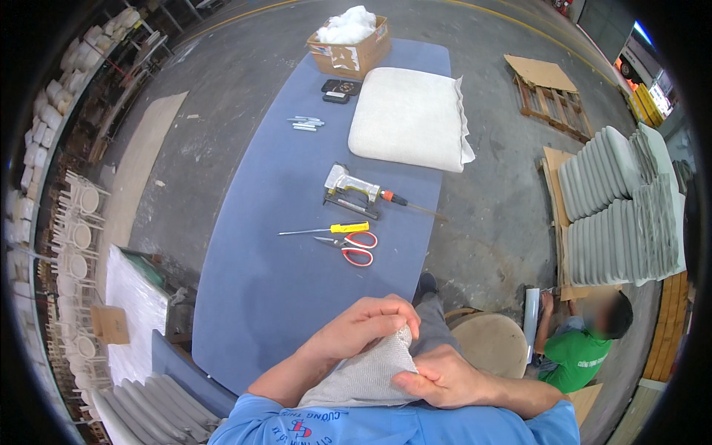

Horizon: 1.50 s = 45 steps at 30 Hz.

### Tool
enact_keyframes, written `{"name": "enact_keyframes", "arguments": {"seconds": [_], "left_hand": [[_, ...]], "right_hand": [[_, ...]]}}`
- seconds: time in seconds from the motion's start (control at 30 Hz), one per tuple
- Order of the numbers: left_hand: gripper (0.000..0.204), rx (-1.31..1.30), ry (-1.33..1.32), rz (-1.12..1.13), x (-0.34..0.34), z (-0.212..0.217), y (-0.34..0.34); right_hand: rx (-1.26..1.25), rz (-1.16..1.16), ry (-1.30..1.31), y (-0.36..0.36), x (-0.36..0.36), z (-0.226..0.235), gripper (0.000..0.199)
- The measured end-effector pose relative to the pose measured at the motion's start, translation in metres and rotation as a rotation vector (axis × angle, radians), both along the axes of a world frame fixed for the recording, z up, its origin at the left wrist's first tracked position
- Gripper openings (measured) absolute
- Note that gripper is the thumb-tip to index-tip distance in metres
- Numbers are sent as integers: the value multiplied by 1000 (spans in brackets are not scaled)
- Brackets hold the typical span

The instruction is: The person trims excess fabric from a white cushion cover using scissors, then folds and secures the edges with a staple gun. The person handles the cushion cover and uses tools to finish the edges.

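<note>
Grey ribbed fabric (360, 380) is held close before the blue shirt (371, 429). The left hand (363, 326) pinches its upper tip; the right hand (449, 378) grips its right edge. The step seems to be shaping this corner; the next move probably calls for steady tension from both.

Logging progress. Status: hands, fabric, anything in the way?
Left hand pinches grey fabric, top end. Right hand pinches its edge. Scissors clear, on table.

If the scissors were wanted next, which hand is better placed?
Probably the left hand: it lies nearer the scissors, while the right hand sits farther back. Both pinch the grey fabric, though.
</note>
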<state>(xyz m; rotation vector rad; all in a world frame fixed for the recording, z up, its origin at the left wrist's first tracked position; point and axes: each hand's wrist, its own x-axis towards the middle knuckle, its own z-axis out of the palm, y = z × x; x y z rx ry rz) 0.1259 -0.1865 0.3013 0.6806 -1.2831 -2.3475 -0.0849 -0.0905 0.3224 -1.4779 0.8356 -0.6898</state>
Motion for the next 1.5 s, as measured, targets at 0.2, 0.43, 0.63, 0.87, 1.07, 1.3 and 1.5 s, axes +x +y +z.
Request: {"name": "enact_keyframes", "arguments": {"seconds": [0.2,0.43,0.63,0.87,1.07,1.3,1.5], "left_hand": [[28,18,52,12,-3,-1,1],[18,-274,-85,-47,-8,5,2],[19,-339,-231,-39,-18,15,8],[15,-296,-376,213,-7,41,23],[14,-297,-586,440,9,49,18],[26,-336,-655,478,2,36,11],[70,-603,-947,446,-3,72,40]], "right_hand": [[47,-4,-25,2,-6,-5,40],[-55,-66,-54,1,-10,-42,44],[-269,-144,-186,-4,-4,-79,38],[-476,-97,-261,-31,21,-84,31],[-331,25,-271,-68,44,-97,27],[88,254,-185,-84,12,-83,31],[-56,471,-210,-111,2,-84,32]]}}
